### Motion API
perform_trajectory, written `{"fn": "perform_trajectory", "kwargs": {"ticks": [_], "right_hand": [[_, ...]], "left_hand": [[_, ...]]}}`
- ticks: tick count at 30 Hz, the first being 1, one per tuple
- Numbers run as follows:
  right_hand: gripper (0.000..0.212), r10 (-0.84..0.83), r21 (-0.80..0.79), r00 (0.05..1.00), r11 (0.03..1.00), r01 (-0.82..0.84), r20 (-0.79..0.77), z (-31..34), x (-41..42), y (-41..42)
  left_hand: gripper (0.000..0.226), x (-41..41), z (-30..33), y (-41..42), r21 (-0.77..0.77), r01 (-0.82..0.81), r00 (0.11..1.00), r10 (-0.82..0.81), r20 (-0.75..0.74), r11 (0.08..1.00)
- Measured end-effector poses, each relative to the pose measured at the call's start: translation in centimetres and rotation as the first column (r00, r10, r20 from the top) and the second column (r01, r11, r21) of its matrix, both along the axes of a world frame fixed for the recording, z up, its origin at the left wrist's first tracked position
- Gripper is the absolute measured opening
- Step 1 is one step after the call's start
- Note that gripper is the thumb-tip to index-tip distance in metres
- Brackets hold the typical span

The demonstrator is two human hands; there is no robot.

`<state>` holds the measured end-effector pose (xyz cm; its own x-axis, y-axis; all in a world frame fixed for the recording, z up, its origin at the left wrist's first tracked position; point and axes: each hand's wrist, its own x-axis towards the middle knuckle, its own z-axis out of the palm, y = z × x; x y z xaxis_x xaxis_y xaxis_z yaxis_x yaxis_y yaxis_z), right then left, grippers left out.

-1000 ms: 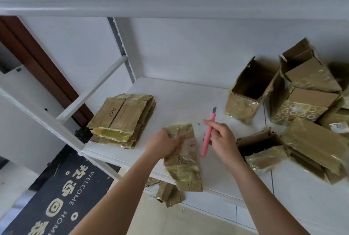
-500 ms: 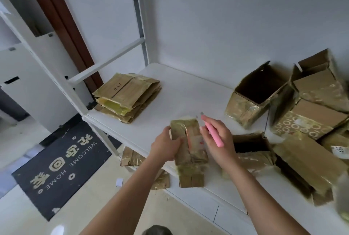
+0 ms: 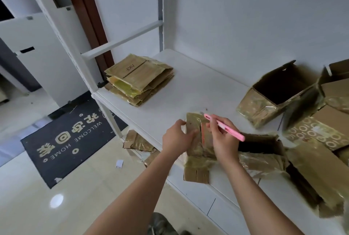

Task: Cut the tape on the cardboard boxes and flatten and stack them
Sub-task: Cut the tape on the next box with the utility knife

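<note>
Gripping a flattened, tape-glossed cardboard box [image 3: 196, 148] at the white shelf's [image 3: 188, 87] front edge: left hand [image 3: 176, 138] pinching cardboard, right hand [image 3: 223, 138] clasping a slim pink cutter [image 3: 224, 127]. Lying far left of it, a flat stack [image 3: 137, 80].

Soft daylight, wide-angle edge distortion

"AKF" printed in dark letters on the top sheet of the flattened cardboard stack [image 3: 138, 78], far left of the shelf. "WELCOME HOME" in pale capitals, seen upside down, on the dark doormat [image 3: 64, 140] on the floor, beside larger stylised characters, not legible. Repeated "0" and "1" pattern in white along the side of the printed box [image 3: 309, 132], right.
</note>
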<state>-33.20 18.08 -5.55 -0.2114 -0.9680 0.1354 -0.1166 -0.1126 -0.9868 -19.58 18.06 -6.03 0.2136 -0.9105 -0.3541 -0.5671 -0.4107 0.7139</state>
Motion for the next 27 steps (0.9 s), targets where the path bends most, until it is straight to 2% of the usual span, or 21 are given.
{"fn": "perform_trajectory", "kwargs": {"ticks": [2,5,7,17,21,27], "right_hand": [[0.008,-0.015,-0.017,1.000,1.000,0.015,-0.025,-0.4,-0.1,-0.2],[0.014,-0.027,-0.031,0.993,0.999,0.024,-0.114,-0.4,0.2,-0.5],[0.017,-0.024,-0.032,0.981,0.999,0.018,-0.193,-0.2,0.4,-0.4],[0.018,0.046,-0.126,0.903,0.986,-0.110,-0.427,0.2,0.8,-0.7],[0.020,0.122,-0.068,0.875,0.982,-0.174,-0.469,0.4,0.5,-0.8],[0.022,0.247,0.032,0.816,0.962,-0.271,-0.523,0.5,0.0,1.0]], "left_hand": [[0.046,0.2,-0.3,-0.1,0.020,-0.010,0.999,0.011,-0.053,1.000],[0.038,0.6,-0.3,-0.1,0.068,-0.078,0.973,0.091,-0.213,0.995],[0.037,0.7,-0.1,-0.1,0.075,-0.090,0.961,0.107,-0.253,0.993],[0.041,0.6,-0.3,-0.1,0.074,-0.105,0.950,0.122,-0.287,0.992],[0.042,0.5,-0.3,0.0,0.079,-0.132,0.930,0.151,-0.335,0.988],[0.044,0.1,-0.3,0.2,0.041,-0.145,0.944,0.151,-0.293,0.989]]}}
